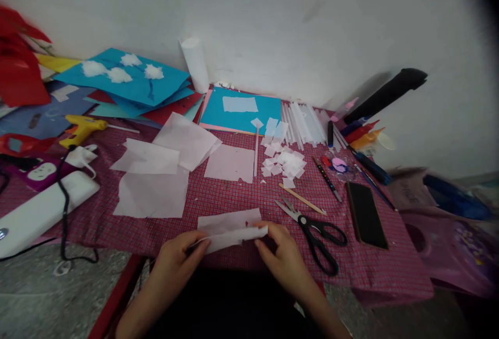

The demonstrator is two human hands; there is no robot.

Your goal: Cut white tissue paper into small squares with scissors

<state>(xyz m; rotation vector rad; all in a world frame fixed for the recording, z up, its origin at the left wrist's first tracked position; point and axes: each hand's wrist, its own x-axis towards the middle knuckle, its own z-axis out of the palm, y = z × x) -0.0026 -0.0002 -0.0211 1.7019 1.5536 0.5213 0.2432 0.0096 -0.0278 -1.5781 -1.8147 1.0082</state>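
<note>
A thin white sheet of tissue paper (230, 237), folded over along its near side, stretches between my two hands at the table's front edge. My left hand (181, 256) pinches its left end between thumb and fingers. At the other end, the fingers of my right hand (278, 250) close on the paper's right corner. Just right of that hand lie black-handled scissors (312, 224), their blades slightly apart. Beyond the held paper, a flat white square (230, 163) and several larger tissue sheets (152, 193) rest on the checked cloth. A pile of small cut white pieces (286, 163) sits to the right.
A yellow glue gun (81, 130), purple power strip (42, 172) and white power bank (50, 209) lie left. Blue card with white tufts (128, 81) tops a stack at the back. Glue sticks (306, 123), a wooden stick (302, 198) and a phone (366, 214) are right.
</note>
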